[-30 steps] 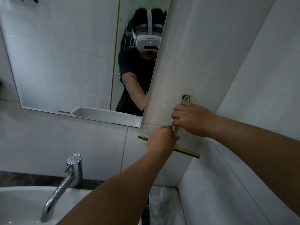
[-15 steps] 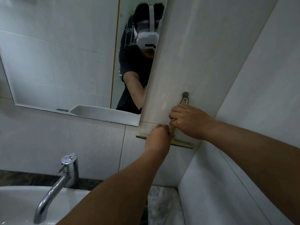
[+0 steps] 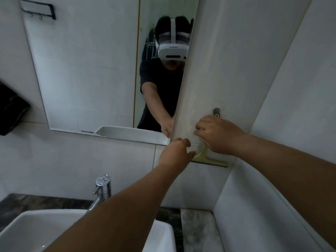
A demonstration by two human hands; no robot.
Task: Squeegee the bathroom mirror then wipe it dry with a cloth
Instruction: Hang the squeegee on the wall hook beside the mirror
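Both of my hands are on the yellow-green squeegee (image 3: 209, 159), which hangs flat against the tiled wall just past the lower right corner of the mirror (image 3: 87, 70). My right hand (image 3: 218, 135) is curled over its handle, covering nearly all of it — only the loop at the top shows, caught on a small dark hook (image 3: 216, 111) a little above my knuckles. My left hand (image 3: 176, 153) comes in from below the mirror's corner and pinches the left end of the blade, thumb underneath and fingers bent over the top. The blade runs roughly level, its right end poking out beyond my right wrist toward the side wall.

Below the mirror, the chrome tap (image 3: 101, 188) stands behind the white basin (image 3: 32, 231), and my left forearm crosses over the basin's right side. The dark marbled table (image 3: 196, 231) carries the basin and reaches to the corner of the walls. To the left of the mirror hangs something dark, perhaps a cloth (image 3: 11, 113), though I cannot make out what it is. Above the mirror's upper left corner sits a black hook rail (image 3: 39, 10). In the mirror I see my reflection in a white headset and dark shirt.
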